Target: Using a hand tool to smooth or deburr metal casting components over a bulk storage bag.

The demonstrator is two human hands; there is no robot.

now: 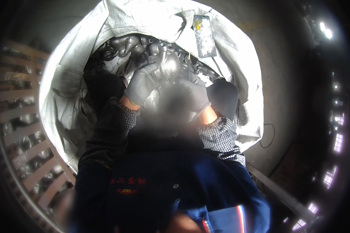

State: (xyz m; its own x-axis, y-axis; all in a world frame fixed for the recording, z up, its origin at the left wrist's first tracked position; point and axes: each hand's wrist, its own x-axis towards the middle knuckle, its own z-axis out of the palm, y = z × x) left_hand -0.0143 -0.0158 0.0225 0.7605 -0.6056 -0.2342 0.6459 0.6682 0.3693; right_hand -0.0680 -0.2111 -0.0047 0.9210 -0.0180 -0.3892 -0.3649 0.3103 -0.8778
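Observation:
My left hand (142, 84), in a grey glove, is closed around the left side of a rounded grey metal casting (169, 66). The casting has a bulbous body with a narrower neck at its upper left. Close to its lower right is my right hand (197, 94), also gloved, with fingers curled. A thin upright rod or line shows by those fingers; whether they grip it I cannot tell. A dark blur covers the space between my wrists. Beyond both hands, many similar castings (130, 46) lie piled inside a large white woven bag (247, 73).
A flat, worn rectangular plate (204, 37) with a yellow mark rests against the bag's far right inner side, a thin dark strip running down from it. Left of the bag stands a slatted crate (21, 95) with metal parts inside. A thin wire loop (269, 136) lies at the right.

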